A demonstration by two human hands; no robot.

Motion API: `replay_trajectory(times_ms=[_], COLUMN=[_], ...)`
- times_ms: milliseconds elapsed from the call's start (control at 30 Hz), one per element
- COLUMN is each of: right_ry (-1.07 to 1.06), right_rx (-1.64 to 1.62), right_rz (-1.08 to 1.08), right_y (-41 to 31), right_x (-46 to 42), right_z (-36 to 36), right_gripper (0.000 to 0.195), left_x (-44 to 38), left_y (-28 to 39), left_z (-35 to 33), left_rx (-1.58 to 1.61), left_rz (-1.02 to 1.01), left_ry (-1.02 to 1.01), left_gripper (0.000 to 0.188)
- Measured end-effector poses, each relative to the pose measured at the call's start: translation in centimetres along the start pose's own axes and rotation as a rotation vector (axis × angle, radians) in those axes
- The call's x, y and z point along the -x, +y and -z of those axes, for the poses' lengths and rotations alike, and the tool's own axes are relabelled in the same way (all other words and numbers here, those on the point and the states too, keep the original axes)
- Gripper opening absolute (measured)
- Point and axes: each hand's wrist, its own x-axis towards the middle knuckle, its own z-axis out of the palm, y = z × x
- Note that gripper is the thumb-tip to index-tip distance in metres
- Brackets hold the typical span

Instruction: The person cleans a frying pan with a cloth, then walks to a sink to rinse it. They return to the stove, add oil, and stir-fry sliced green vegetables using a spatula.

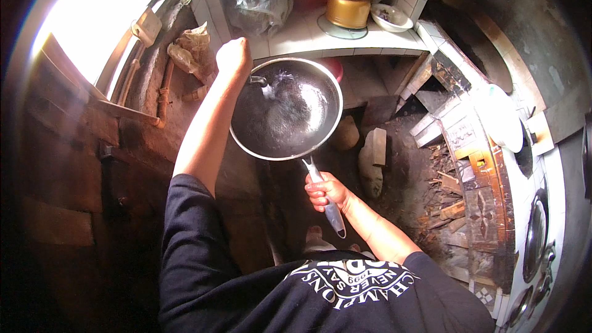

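Observation:
My right hand (326, 190) grips the grey handle of a wok (296, 125). The wok is dark inside with a pale metal rim, and its bowl extends away from me. At its upper left, a metal tap spout (259, 80) lets water run into the bowl, where the surface glints and ripples. My left hand (233, 58) is stretched forward beside the tap, fingers curled and strongly lit. Whether it holds the tap's handle is hidden.
Ahead, a tiled shelf (300, 46) carries a gold pot (348, 10), a white bowl (391, 17) and a plastic bag (261, 0). Stones (371, 162) lie on the floor. Firewood scraps (446, 189) lie by the tiled counter at right, where several pot lids (536, 238) rest.

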Motion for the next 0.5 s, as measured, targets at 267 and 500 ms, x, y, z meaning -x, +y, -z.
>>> replay_trajectory(times_ms=[267, 500], right_ry=[-0.014, -0.09], right_rx=[-0.029, -0.133], right_rz=[-0.011, -0.006], right_y=[0.2, 0.3], right_x=[-1.7, -2.6], right_z=[1.3, 1.9], right_gripper=[0.009, 0.004], left_x=[1.0, 1.2], left_y=[-0.9, -1.0], left_z=[-0.9, -1.2], left_rx=[0.071, 0.131], left_rz=[0.019, 0.031], left_ry=[0.059, 0.096], left_gripper=[0.026, 0.023])
